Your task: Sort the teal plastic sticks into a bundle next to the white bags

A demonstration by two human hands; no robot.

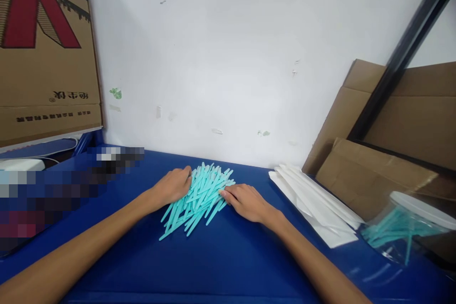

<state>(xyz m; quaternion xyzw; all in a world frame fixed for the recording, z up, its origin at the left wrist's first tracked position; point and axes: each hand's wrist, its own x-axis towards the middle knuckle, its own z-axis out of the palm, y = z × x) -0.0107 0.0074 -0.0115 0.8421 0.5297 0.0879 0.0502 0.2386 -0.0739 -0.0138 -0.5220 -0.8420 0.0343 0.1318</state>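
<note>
A loose pile of teal swabs [199, 199] with paler tips lies on the blue tabletop, most of the tips toward the wall. My left hand [174, 184] presses against the pile's left side, its fingers curled in at the tip end. On the right side, my right hand [245, 202] has thumb and fingers closed at the edge of the pile, touching swab ends. How many swabs each hand grips is hidden by the fingers.
White paper or flat bags [309, 204] lie stacked on the right. Beyond them stands a clear tub [406, 232] with a white lid and teal swabs inside. Cardboard [370, 175] leans behind. A large printed carton [46, 71] is at left, above a blurred-out area.
</note>
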